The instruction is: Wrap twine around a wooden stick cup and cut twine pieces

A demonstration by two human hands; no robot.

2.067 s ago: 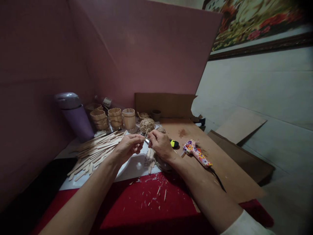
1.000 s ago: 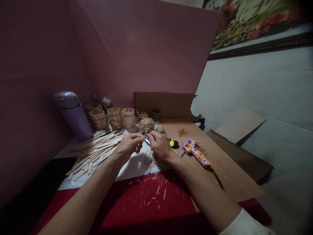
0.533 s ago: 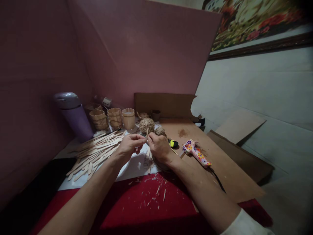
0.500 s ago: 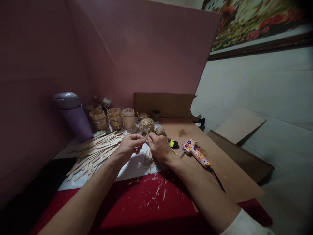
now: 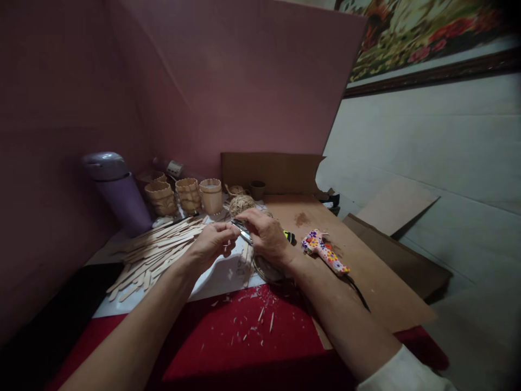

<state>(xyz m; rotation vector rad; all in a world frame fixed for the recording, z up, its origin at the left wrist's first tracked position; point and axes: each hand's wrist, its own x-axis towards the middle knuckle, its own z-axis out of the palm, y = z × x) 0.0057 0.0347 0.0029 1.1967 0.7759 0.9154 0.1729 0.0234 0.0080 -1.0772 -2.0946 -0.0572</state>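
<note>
My left hand (image 5: pixel 215 243) is closed in a pinch above the white paper; what lies between its fingertips is too small to make out. Close against it, my right hand (image 5: pixel 266 236) curls its fingers around a small shiny metal tool (image 5: pixel 246 235), whose exact kind is unclear. The tool's tip is near the left fingertips. Just behind the hands sits a ball of twine (image 5: pixel 241 204). Flat wooden craft sticks (image 5: pixel 163 247) lie in a loose pile left of my left hand. A yellow and black tool (image 5: pixel 289 237) is partly hidden behind my right hand.
Several wooden-stick cups (image 5: pixel 189 196) stand at the back left beside a purple flask (image 5: pixel 122 201). A flower-patterned glue gun (image 5: pixel 324 252) with a cord lies on the brown board (image 5: pixel 366 293). Wood shavings litter the red cloth (image 5: pixel 228 342). A cardboard strip (image 5: pixel 280 175) stands behind.
My right hand has shifted and its fingers now lie over a shiny metal tool that shows more plainly. My left hand keeps its pinch. The view has moved slightly.
</note>
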